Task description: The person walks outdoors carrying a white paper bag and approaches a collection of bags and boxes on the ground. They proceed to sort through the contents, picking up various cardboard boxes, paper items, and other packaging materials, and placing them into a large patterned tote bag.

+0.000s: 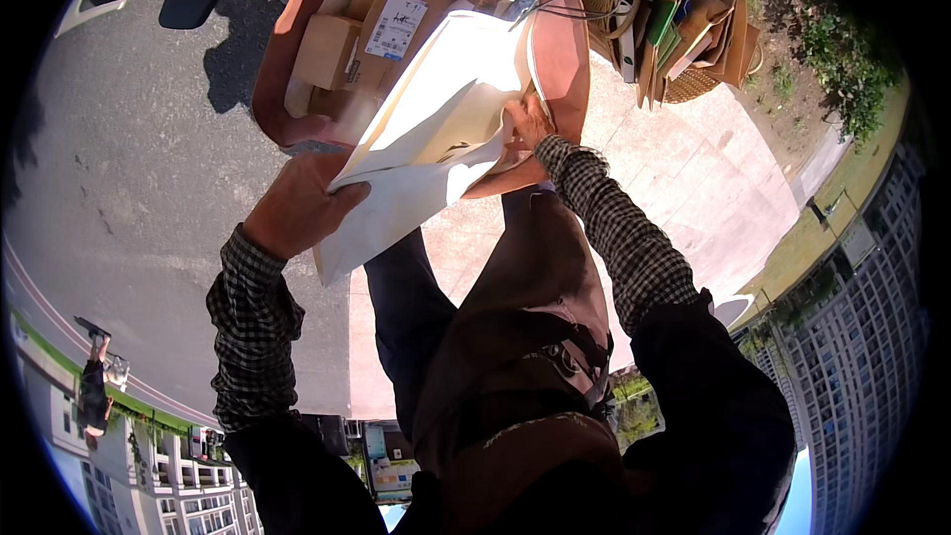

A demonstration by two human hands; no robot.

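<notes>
A large, creased white sheet or flattened bag (446, 111), paper-like, stretches between my two hands and glares in the sun. My left hand (304, 200) pinches its lower left edge, thumb on top. At its right edge, my right hand (529, 119) has its fingers curled onto the material. Behind the sheet is a reddish-brown, open-topped container (561, 37), partly covered by it. Inside lie a small cardboard box (325, 50) and a larger cardboard box (379, 70) bearing a white label with writing.
Flattened cardboard (687, 33) and a woven basket (691, 91) stand at the upper right. Looped grey cable or wire (579, 4) hangs over the container's rim. Paving and asphalt (148, 163) lie around my feet. A person (95, 394) is far off at left.
</notes>
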